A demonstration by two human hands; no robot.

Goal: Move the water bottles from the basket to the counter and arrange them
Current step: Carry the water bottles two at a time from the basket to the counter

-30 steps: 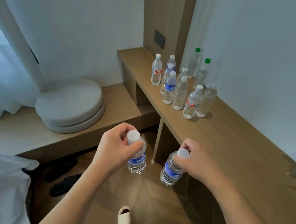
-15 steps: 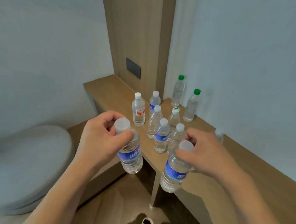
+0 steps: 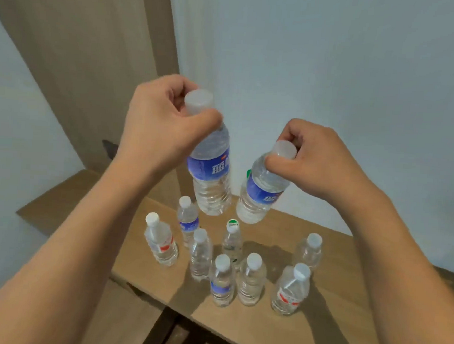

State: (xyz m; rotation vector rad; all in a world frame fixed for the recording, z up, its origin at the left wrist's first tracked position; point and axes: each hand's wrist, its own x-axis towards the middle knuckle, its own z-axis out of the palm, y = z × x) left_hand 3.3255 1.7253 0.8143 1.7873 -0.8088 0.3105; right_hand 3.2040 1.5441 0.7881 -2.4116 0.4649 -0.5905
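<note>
Wooden surface [image 3: 330, 335] by the wall already carries eight upright bottles [image 3: 249, 282]. Left hand [image 3: 159, 125] and right hand [image 3: 319, 161] each pinch a blue-label bottle [image 3: 211, 171] by the neck above them, both unplaced. Basket unseen.

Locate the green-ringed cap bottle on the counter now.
Head view: the green-ringed cap bottle stands upright mid-cluster on the wooden counter, right of the unlabelled clear bottle and below the blue-label bottle hanging from the right hand.
</note>
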